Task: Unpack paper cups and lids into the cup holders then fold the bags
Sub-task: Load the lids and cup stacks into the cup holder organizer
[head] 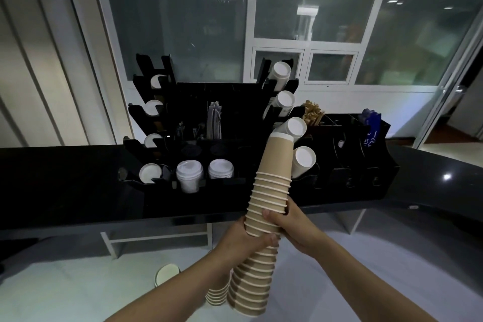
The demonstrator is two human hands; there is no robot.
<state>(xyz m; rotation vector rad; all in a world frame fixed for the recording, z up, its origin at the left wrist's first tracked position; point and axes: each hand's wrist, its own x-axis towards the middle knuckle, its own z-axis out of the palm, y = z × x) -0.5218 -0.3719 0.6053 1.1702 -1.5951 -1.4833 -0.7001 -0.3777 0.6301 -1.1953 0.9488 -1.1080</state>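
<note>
Large glass panes (308,8) in white frames back a long black counter (65,185) that carries a black cup holder rack (235,117) with white cups and lids in its slots. In front of the counter, a tall stack of tan paper cups (264,217) leans toward the rack's right slots. The left hand (248,240) and right hand (290,225) both wrap curled fingers around its middle.

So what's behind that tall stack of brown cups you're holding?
Behind the stack of brown cups, gripped by the left hand and right hand, stands the black cup holder with four slanted rows of white cups. The stack hides part of the lower rows.
</note>
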